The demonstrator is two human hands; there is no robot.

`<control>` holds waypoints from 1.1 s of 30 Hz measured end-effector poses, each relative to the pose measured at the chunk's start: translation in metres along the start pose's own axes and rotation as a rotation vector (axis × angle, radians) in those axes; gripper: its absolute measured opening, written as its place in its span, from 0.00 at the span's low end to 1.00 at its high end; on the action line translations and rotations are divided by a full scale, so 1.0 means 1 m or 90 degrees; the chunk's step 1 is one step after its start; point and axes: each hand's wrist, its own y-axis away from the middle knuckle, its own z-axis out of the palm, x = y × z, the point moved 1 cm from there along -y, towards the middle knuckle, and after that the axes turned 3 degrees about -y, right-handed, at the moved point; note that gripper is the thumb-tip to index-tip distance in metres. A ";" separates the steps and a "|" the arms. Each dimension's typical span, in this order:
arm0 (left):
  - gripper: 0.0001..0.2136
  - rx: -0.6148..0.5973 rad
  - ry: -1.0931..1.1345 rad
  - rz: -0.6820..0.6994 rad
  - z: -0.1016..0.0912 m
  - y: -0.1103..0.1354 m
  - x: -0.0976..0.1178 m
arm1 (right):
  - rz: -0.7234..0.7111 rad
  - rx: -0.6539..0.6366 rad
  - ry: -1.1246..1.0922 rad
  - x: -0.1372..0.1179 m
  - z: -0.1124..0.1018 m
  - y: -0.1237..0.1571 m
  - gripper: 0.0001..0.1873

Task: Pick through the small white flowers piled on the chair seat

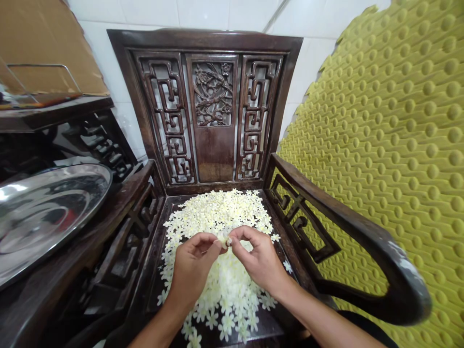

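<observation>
My left hand [192, 268] and my right hand [259, 256] meet above a large heap of small white flowers [217, 212] with pale yellow centres. Their fingertips pinch a small white flower [224, 239] between them, partly hiding it. The heap spreads over the seat of a dark carved wooden chair [213, 154], and both hands hang just over it. A few loose blossoms lie apart near the seat's edges, while my hands hide the heap's middle.
Dark wooden armrests flank the seat. A shiny steel tray [47, 217] rests on dark carved furniture at left. A studded yellow-green foam sheet [391, 145] stands at right. Brown cardboard [43, 48] leans against the white tiled wall [203, 14] behind.
</observation>
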 end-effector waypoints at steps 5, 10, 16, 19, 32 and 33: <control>0.07 0.032 0.006 -0.004 -0.001 -0.002 0.005 | 0.018 -0.012 -0.045 -0.001 -0.002 -0.002 0.07; 0.06 0.063 -0.019 -0.003 -0.004 -0.004 0.001 | -0.004 0.006 0.064 0.001 -0.005 -0.004 0.05; 0.05 0.046 -0.062 0.038 -0.004 -0.004 -0.003 | -0.067 -0.002 0.098 -0.007 -0.005 -0.002 0.04; 0.05 0.006 -0.065 0.066 -0.003 -0.003 -0.006 | -0.104 -0.032 0.097 -0.010 -0.003 -0.001 0.03; 0.05 -0.006 -0.073 0.073 -0.003 -0.001 -0.005 | -0.061 0.052 0.151 -0.003 -0.007 -0.004 0.07; 0.05 0.002 -0.072 0.066 -0.003 -0.002 -0.004 | -0.048 0.062 0.160 -0.003 -0.008 -0.004 0.07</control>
